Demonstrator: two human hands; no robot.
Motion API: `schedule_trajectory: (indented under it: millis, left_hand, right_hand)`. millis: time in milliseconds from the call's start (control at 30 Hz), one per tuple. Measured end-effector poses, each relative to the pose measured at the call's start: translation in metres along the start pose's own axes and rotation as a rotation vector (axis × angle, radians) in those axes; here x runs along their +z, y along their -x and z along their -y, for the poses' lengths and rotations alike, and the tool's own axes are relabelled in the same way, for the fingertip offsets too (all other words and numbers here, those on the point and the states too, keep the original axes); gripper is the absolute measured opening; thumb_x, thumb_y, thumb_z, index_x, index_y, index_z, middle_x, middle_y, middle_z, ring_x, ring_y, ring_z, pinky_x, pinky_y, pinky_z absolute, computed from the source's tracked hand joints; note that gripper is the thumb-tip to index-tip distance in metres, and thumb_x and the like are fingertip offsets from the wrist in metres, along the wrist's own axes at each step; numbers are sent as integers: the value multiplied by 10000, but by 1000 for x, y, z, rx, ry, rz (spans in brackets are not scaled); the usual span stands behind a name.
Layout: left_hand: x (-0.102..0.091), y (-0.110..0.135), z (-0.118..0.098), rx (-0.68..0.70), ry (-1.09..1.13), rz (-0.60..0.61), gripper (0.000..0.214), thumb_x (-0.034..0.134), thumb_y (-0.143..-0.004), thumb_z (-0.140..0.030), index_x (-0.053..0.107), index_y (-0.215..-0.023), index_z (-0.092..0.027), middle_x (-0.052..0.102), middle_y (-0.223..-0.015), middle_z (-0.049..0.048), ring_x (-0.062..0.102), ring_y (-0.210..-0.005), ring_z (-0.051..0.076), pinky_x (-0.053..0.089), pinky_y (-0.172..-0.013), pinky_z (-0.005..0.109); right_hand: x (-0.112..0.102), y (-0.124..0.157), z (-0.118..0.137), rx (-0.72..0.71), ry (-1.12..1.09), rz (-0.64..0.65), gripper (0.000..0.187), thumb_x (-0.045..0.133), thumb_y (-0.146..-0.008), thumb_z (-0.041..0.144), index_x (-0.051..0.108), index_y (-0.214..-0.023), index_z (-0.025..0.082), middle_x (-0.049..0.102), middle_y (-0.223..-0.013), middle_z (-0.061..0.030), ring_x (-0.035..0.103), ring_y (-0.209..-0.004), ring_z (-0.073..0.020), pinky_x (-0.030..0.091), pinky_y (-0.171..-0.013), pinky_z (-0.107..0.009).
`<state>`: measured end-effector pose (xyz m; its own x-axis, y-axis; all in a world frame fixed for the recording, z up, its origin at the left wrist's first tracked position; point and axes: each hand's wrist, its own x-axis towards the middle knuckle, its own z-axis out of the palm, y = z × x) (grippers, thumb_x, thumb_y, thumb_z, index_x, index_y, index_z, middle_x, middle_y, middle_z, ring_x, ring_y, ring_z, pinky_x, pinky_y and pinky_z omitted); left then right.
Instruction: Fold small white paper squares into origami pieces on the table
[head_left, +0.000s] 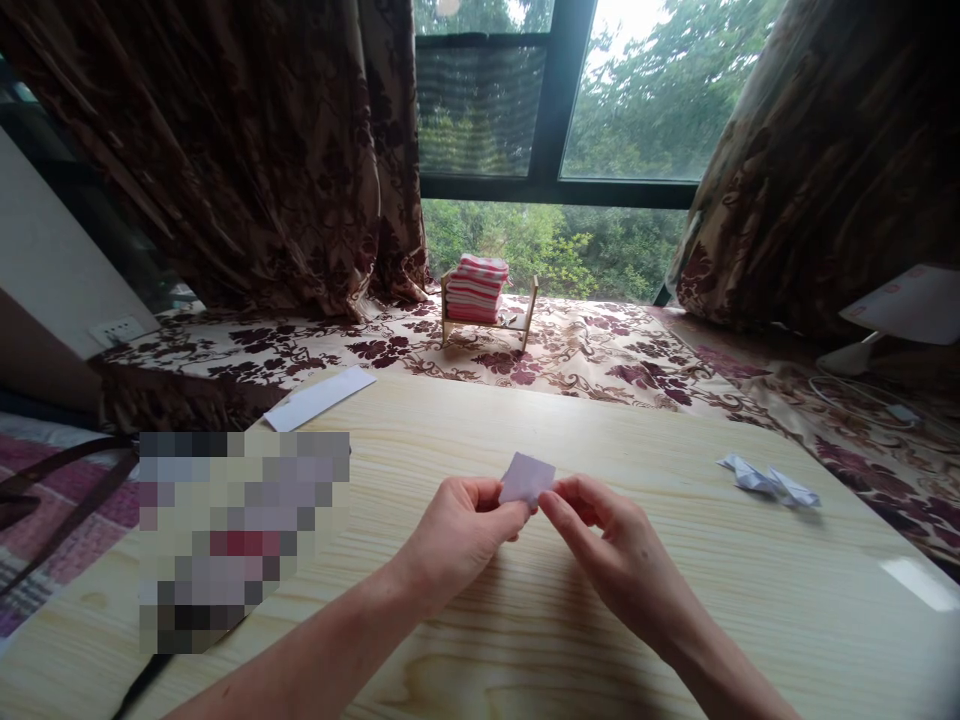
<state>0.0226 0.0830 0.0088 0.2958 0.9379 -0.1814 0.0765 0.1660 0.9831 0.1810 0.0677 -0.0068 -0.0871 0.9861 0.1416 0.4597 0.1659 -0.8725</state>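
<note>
A small folded piece of pale paper (526, 477) is held just above the light wooden table (570, 640). My left hand (461, 535) pinches its left lower edge between thumb and fingers. My right hand (600, 540) pinches its right lower corner, its fingers curled in. Both hands meet at the middle of the table, close to each other.
A folded white paper figure (766, 482) lies on the table to the right. A white paper strip (320, 398) lies at the table's far left edge. A pixelated patch (236, 535) covers the left of the table. A small wooden rack with striped cloths (480, 295) stands by the window.
</note>
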Motion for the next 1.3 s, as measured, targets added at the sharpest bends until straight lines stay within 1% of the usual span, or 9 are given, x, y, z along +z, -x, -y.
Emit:
schedule_trajectory:
  millis: [100,200,300,467,733,833,1033,1167,1300]
  left_hand:
    - [1,1,-3,25,-3,-4,270,606,-707,-294,514,-503,-142,427,-529,-34,343,-564,93,253,-546,239]
    - [1,1,-4,53,19,8,249,605,-706,-256,549,-495,-134,443,-529,-35,355,-559,89,276,-551,229]
    - [2,1,-3,69,-2,11,209,603,-729,-262,641,-581,-119,492,-551,-22,386,-567,97,305,-557,228]
    - [3,3,-1,151,-103,24,230,571,-791,-285,715,-722,-120,555,-613,4,449,-608,120,351,-580,235]
    - [4,7,-1,226,-120,-10,200,575,-779,-241,691,-663,-127,566,-591,8,523,-651,153,392,-600,238]
    - [5,7,0,217,-92,-12,192,583,-768,-244,676,-647,-129,553,-580,1,501,-618,140,386,-593,238]
    - [3,3,3,105,-94,0,228,567,-779,-282,683,-659,-127,543,-569,-7,476,-588,124,354,-553,223]
    - [2,2,2,142,-102,-12,204,585,-766,-287,681,-685,-125,613,-655,14,522,-629,140,376,-565,223]
    - [2,3,0,148,-56,1,171,590,-757,-266,667,-695,-126,610,-647,13,558,-686,160,413,-626,238]
  right_hand:
    - [-1,-1,3,34,-128,-12,301,503,-846,456,596,-819,171,618,-748,-31,539,-669,-153,423,-619,-265]
    - [-2,-1,6,71,-201,10,322,508,-835,463,616,-866,161,567,-680,-5,496,-624,-136,414,-581,-246]
    - [-1,-1,9,92,-259,60,317,535,-820,455,635,-819,154,532,-631,9,475,-596,-126,403,-557,-234]
    - [2,-1,10,117,-318,65,254,601,-790,403,643,-786,152,564,-653,5,500,-598,-121,405,-555,-223]
    - [7,3,7,38,-342,112,249,542,-851,388,645,-852,161,613,-737,-27,539,-713,-158,436,-670,-258]
    - [10,3,10,25,-361,83,249,549,-835,404,633,-826,169,604,-719,-26,533,-704,-163,439,-678,-270]
    - [8,0,12,90,-336,18,379,553,-788,485,485,-560,189,479,-576,14,436,-569,-122,384,-535,-233]
    - [8,-1,9,86,-309,-3,389,554,-792,491,475,-559,189,464,-576,16,427,-568,-120,383,-533,-232]
    - [10,-1,5,91,-333,41,315,559,-811,442,555,-644,175,475,-571,26,436,-555,-115,383,-535,-228]
